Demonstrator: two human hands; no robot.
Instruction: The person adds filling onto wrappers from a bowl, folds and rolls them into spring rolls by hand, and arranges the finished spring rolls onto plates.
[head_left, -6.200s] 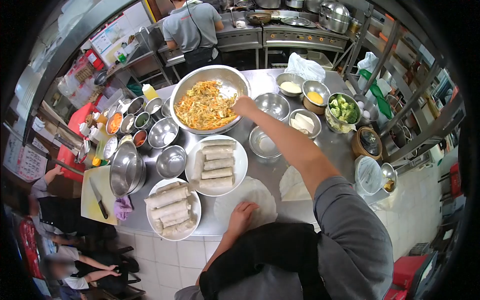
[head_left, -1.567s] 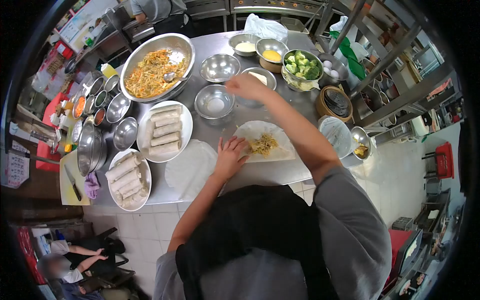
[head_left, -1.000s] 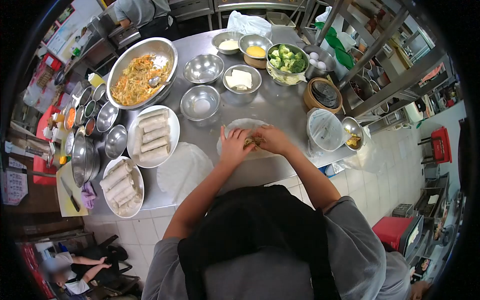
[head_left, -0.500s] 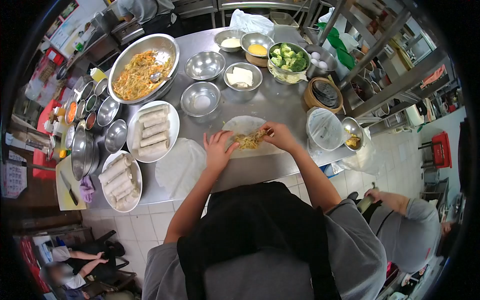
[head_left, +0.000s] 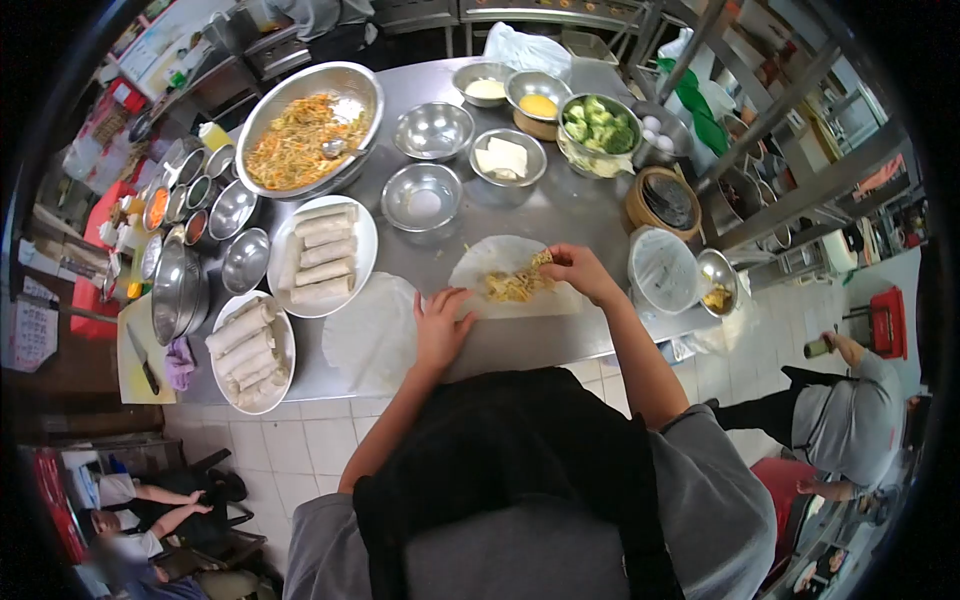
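Note:
A thin pale round wrapper point(head_left: 478, 258) lies on the steel table in front of me, with a heap of shredded vegetable filling point(head_left: 512, 287) along its middle. My right hand point(head_left: 580, 273) pinches a small clump of that filling point(head_left: 542, 258) just above the wrapper's right side. My left hand point(head_left: 440, 325) rests with fingers spread at the wrapper's left edge, holding nothing. To its left is a flat sheet of wrappers point(head_left: 368, 335); how many are layered I cannot tell. Several rolled spring rolls point(head_left: 325, 268) lie on an oval white plate point(head_left: 367, 240), and more rolls point(head_left: 245, 345) fill a second plate point(head_left: 288, 372).
A large bowl of shredded filling point(head_left: 375, 105) with a spoon stands at the back left. Steel bowls, one with broccoli point(head_left: 600, 122), line the back. A lined tub point(head_left: 663, 270) is at right. A knife point(head_left: 148, 372) lies far left. Another person point(head_left: 850, 410) stands behind, right.
My right hand has lifted slightly off the heap with a clump of filling. My left hand has drawn back from the filling to the wrapper's edge. The person at right has moved farther away.

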